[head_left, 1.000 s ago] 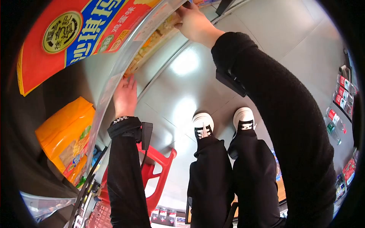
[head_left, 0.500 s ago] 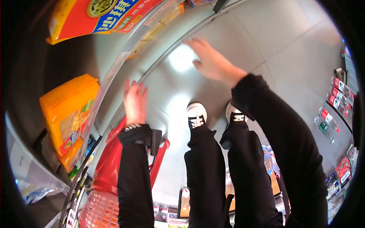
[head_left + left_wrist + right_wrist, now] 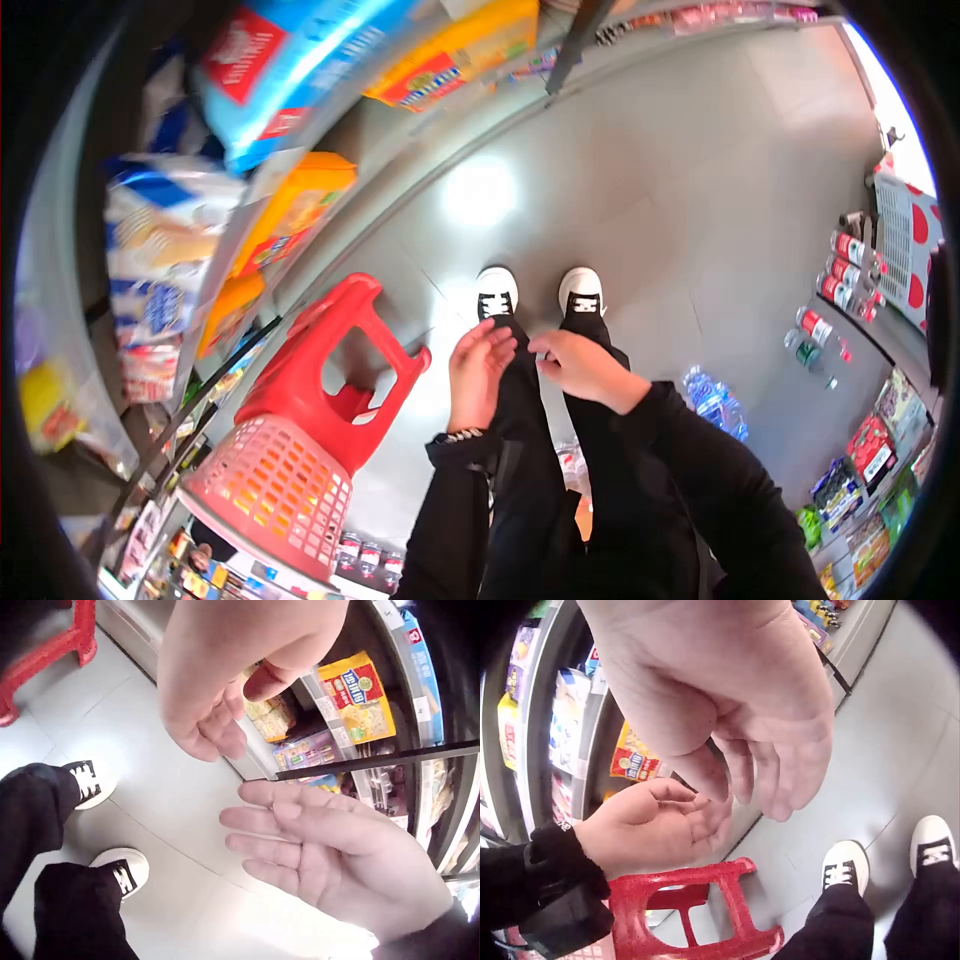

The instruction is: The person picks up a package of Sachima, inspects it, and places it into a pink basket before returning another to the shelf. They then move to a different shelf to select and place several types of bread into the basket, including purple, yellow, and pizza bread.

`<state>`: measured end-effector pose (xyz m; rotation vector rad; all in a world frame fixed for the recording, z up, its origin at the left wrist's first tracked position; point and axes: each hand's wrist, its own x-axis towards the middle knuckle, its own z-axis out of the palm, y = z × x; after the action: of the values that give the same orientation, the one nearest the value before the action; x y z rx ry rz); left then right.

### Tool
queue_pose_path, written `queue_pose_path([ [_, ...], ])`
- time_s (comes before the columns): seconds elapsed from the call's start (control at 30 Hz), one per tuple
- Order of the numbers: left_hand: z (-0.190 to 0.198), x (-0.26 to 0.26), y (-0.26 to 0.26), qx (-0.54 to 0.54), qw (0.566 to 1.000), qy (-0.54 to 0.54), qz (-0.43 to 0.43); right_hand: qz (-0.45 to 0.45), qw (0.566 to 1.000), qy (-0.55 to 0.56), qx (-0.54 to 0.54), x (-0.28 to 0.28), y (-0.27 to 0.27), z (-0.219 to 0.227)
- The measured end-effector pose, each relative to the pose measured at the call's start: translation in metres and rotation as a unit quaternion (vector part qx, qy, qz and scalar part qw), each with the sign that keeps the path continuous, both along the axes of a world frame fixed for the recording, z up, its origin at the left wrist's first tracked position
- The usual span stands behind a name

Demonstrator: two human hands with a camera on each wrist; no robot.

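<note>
In the head view my left hand (image 3: 478, 375) hangs in front of my legs with its palm up and holds nothing. Facing it a short way off is my right hand (image 3: 590, 368), its fingers loosely bent and also holding nothing. The left wrist view has the left hand (image 3: 244, 671) from above, its fingers relaxed, and the right hand's fingers (image 3: 274, 851) straight. Nearest to the hands is a red plastic stool (image 3: 385, 440) at the left.
A pink basket (image 3: 275, 480) stands against the stool. Shelves along the left carry a yellow snack bag (image 3: 460, 60), a blue bag (image 3: 285, 90) and a white-and-blue bag (image 3: 165, 235). Bottles (image 3: 845, 270) and packets line the right side. Grey floor (image 3: 650, 190) lies between.
Both hands have left the lower shelf's edge and drawn back and together in front of my legs. The view has shifted, bringing the stool and other bags into sight.
</note>
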<state>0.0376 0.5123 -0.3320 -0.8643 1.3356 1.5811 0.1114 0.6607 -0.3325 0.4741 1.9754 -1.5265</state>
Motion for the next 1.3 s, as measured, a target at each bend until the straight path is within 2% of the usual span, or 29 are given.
queue_pose_path([
  [0.1,0.048,0.017,-0.006,0.012,0.998,0.013,0.059,-0.006,0.999,0.037,0.006,0.004,-0.005,0.049],
  [0.2,0.074,0.018,-0.018,0.020,0.995,0.050,0.086,0.006,0.998,0.064,-0.018,0.003,-0.006,0.082],
  [0.3,0.099,0.013,-0.036,0.000,0.992,0.084,0.095,0.017,0.994,0.100,-0.030,0.005,-0.010,0.101],
  [0.37,0.111,0.010,-0.046,-0.004,0.992,0.101,0.082,0.053,0.998,0.034,-0.013,0.005,-0.012,0.114],
  [0.43,0.120,0.006,-0.057,-0.020,0.990,0.119,0.077,0.070,0.997,0.026,-0.022,0.007,-0.017,0.122],
  [0.53,0.143,-0.002,-0.072,0.004,0.973,0.223,0.059,0.096,0.995,0.023,-0.031,0.008,-0.031,0.123],
  [0.63,0.182,-0.019,-0.091,0.046,0.954,0.295,0.010,0.129,0.990,0.029,-0.038,-0.012,-0.058,0.144],
  [0.7,0.220,-0.027,-0.109,0.032,0.947,0.319,-0.025,0.140,0.989,0.036,-0.040,-0.030,-0.080,0.164],
  [0.77,0.263,-0.037,-0.142,0.000,0.919,0.384,-0.084,0.146,0.983,0.089,-0.070,-0.055,-0.112,0.192],
  [0.83,0.288,-0.042,-0.192,-0.035,0.895,0.437,-0.085,0.139,0.973,0.154,-0.100,-0.079,-0.150,0.224],
  [0.87,0.301,-0.046,-0.217,-0.061,0.906,0.416,-0.054,0.118,0.967,0.184,-0.130,-0.084,-0.170,0.231],
  [0.9,0.316,-0.051,-0.237,-0.151,0.914,0.376,-0.008,0.101,0.961,0.206,-0.157,-0.092,-0.191,0.247],
  [0.93,0.313,-0.054,-0.269,-0.189,0.900,0.389,0.045,0.057,0.960,0.193,-0.193,-0.098,-0.214,0.266],
  [0.97,0.311,-0.059,-0.303,-0.229,0.885,0.401,0.056,0.062,0.945,0.251,-0.201,-0.102,-0.234,0.279],
  [1.0,0.307,-0.062,-0.337,-0.251,0.881,0.392,0.082,0.090,0.929,0.288,-0.214,-0.110,-0.250,0.294],
  [1.03,0.300,-0.066,-0.367,-0.254,0.876,0.388,0.133,0.122,0.920,0.272,-0.253,-0.112,-0.268,0.300],
  [1.07,0.289,-0.067,-0.398,-0.322,0.858,0.377,0.133,0.111,0.915,0.294,-0.252,-0.112,-0.292,0.301],
  [1.1,0.274,-0.068,-0.426,-0.320,0.858,0.378,0.136,0.099,0.909,0.317,-0.250,-0.111,-0.315,0.298],
  [1.13,0.258,-0.069,-0.453,-0.411,0.815,0.400,0.084,0.101,0.909,0.318,-0.249,-0.109,-0.337,0.292],
  [1.17,0.244,-0.070,-0.474,-0.496,0.762,0.416,0.030,0.067,0.934,0.280,-0.210,-0.104,-0.357,0.284],
  [1.2,0.230,-0.071,-0.493,-0.494,0.763,0.416,0.032,0.033,0.955,0.241,-0.170,-0.103,-0.373,0.275],
  [1.27,0.211,-0.076,-0.518,-0.598,0.708,0.358,-0.116,0.006,0.963,0.221,-0.157,-0.107,-0.394,0.257],
  [1.3,0.209,-0.082,-0.519,-0.596,0.710,0.357,-0.114,-0.022,0.969,0.198,-0.146,-0.110,-0.400,0.253],
])
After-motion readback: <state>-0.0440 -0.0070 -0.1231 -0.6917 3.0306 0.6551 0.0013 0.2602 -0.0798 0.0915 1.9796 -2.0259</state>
